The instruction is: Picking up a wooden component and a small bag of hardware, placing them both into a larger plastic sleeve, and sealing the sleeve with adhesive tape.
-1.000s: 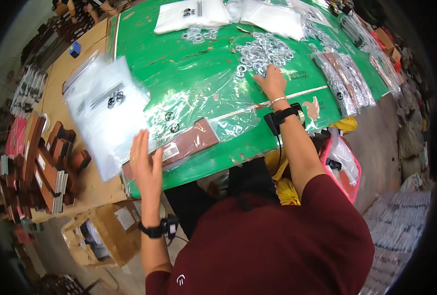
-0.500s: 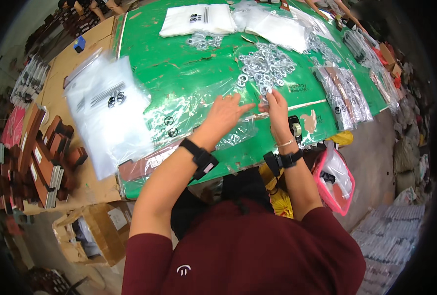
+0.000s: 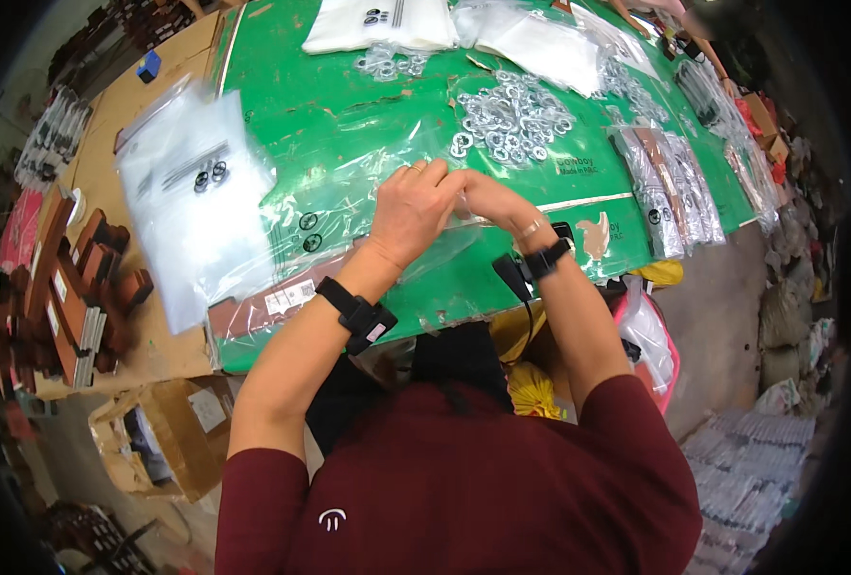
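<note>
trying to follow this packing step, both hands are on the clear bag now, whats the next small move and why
Probably spread the mouth of the clear bag and slip in what the right hand pinches, though that item is too small to make out. The left hand meets the right at the bag's edge on the green table, the pile of metal rings just beyond.

Bright even light, fisheye bending, dark rim

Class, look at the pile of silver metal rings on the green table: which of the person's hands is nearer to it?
Right. The right hand lies just below the pile of silver metal rings; the left hand is beside it, farther left.
</note>
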{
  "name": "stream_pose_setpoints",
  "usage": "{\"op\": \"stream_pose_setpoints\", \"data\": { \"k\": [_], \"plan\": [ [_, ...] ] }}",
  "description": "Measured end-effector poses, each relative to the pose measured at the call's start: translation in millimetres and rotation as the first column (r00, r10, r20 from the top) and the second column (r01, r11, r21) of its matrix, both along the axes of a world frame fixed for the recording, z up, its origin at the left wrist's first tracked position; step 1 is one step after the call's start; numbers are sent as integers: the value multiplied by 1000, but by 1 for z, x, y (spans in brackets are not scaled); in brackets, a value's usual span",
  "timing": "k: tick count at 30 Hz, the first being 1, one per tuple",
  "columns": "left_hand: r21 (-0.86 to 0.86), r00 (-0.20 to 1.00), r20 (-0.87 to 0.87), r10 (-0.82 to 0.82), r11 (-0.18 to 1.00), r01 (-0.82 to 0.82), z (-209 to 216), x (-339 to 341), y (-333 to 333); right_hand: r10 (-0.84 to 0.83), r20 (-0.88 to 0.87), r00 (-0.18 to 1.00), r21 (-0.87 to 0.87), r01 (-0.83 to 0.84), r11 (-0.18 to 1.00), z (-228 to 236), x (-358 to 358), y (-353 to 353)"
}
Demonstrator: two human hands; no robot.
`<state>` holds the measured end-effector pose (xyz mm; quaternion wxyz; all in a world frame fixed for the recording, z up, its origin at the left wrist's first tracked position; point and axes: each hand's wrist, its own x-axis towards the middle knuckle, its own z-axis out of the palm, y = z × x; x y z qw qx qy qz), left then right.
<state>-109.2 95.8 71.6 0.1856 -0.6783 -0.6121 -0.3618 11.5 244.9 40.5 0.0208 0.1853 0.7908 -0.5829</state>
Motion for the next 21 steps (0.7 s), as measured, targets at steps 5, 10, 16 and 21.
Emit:
{"op": "stream_pose_setpoints", "data": {
  "k": [5, 10, 16, 21],
  "plan": [
    [54, 999, 36, 32, 998, -34, 2, 7, -3, 97, -69, 993, 71, -92, 993, -16, -33, -6],
    [-31, 997, 74, 7, 999, -5, 2, 11, -13, 225, -201, 953, -175, -261, 949, -20, -62, -26],
    [-47, 990, 140, 12, 999, -5, 6, -1, -84, 208, -354, 912, -428, -355, 831, -19, -54, -28],
    [-199, 924, 244, 293, 948, -248, -15, -38, -166, 83, -217, 973, -411, -168, 896, -6, -24, -22]
  ]
}}
